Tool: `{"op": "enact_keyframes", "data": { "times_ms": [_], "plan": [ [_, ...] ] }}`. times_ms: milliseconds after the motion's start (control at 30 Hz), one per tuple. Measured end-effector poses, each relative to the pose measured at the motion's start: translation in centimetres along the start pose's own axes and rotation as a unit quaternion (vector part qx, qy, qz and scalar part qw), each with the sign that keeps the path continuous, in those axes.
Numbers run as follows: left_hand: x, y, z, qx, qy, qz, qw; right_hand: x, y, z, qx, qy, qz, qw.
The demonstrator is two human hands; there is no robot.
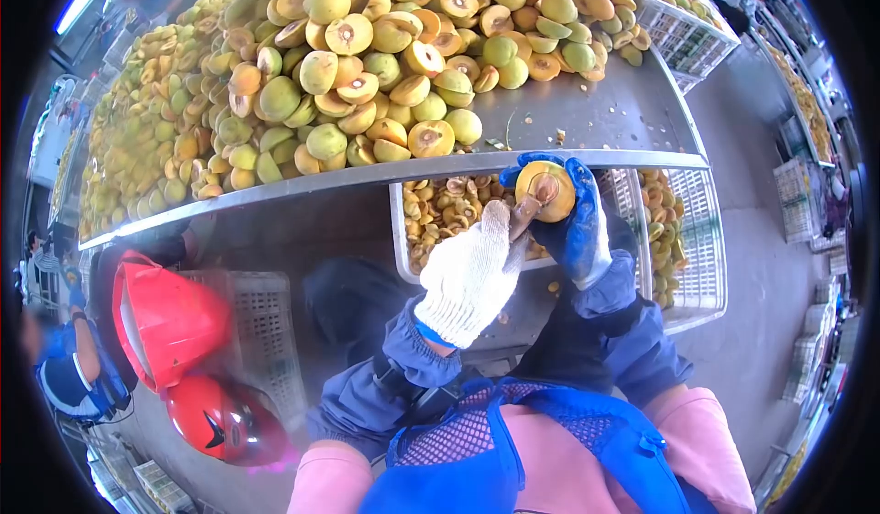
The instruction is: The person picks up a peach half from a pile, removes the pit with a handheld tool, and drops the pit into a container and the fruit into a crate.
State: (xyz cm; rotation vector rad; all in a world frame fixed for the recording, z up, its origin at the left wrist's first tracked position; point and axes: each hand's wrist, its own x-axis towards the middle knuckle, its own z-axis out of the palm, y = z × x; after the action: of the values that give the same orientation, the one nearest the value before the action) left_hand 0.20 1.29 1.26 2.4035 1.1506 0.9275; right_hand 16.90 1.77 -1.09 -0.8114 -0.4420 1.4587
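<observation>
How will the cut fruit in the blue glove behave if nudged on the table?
The cut fruit would probably rock, if rounded behind like those in the pile. It seems firm, its rim looking round in the right hand. Its exposed flesh may be slippery.

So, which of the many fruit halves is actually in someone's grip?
The fruit half in the right hand, its cut face showing; unlike it, the heaped halves rest on the metal table, untouched by either hand.
</observation>
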Motion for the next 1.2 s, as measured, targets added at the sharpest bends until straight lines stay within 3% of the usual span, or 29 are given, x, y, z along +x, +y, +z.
{"op": "enact_keyframes", "data": {
  "times_ms": [67, 167, 367, 433, 533, 567, 633, 733, 800, 867, 900, 1000, 1100, 1167, 1200],
  "plan": [
    [0.3, 0.7, -1.1, -0.002, -0.065, -0.034, 0.997, -0.3, 0.3, 0.0, -0.031, 0.006, -0.017, 0.999],
    [-0.9, -0.7, 0.0, 0.015, -0.047, 0.061, 0.997, -0.7, 1.0, 0.6, -0.047, 0.028, -0.056, 0.997],
    [-1.5, -2.1, -0.2, 0.037, -0.077, 0.13, 0.988, -0.2, 0.9, -1.4, -0.254, 0.0, -0.111, 0.961],
    [-1.1, -1.8, -0.6, -0.052, -0.151, 0.022, 0.987, 1.9, 1.9, -6.1, -0.389, -0.014, -0.138, 0.911],
    [-1.2, -2.3, 0.5, -0.181, -0.217, -0.126, 0.951, 2.0, -0.5, -5.5, -0.466, -0.047, -0.027, 0.883],
    [-1.3, -2.5, 1.0, -0.221, -0.229, -0.172, 0.932, 2.1, -0.6, -4.7, -0.378, -0.009, 0.063, 0.924],
    [-1.1, -2.1, 0.7, -0.212, -0.191, -0.132, 0.949, 2.5, -2.1, -3.6, -0.211, -0.106, 0.222, 0.946],
    [-1.7, -2.2, 1.8, -0.198, -0.123, -0.074, 0.97, 0.1, 0.5, -0.3, -0.323, -0.035, -0.116, 0.939],
    [-2.0, -1.7, 2.6, -0.204, -0.104, -0.073, 0.971, -0.2, 3.1, 1.5, -0.167, 0.057, -0.184, 0.967],
    [-2.2, -0.5, 2.8, -0.226, -0.119, -0.111, 0.96, 0.2, 3.4, -0.3, -0.239, 0.059, -0.225, 0.943],
    [-2.1, 0.0, 1.9, -0.157, -0.147, -0.086, 0.973, 0.0, 3.0, 1.4, -0.137, 0.097, -0.194, 0.967],
    [-2.9, -1.8, 2.8, -0.046, -0.111, 0.085, 0.989, 0.0, 3.2, 1.6, -0.226, 0.097, -0.261, 0.933],
    [-3.5, -3.9, 5.3, -0.362, -0.136, -0.028, 0.922, 0.6, 4.0, 0.6, -0.222, 0.125, -0.296, 0.921],
    [-1.8, -2.6, 2.0, -0.453, -0.229, -0.172, 0.844, 0.7, 3.2, 1.1, -0.334, 0.145, -0.28, 0.888],
    [-1.2, -2.1, 0.8, -0.492, -0.271, -0.241, 0.791, 0.8, 1.9, 1.7, -0.277, 0.11, -0.184, 0.937]
  ]
}}
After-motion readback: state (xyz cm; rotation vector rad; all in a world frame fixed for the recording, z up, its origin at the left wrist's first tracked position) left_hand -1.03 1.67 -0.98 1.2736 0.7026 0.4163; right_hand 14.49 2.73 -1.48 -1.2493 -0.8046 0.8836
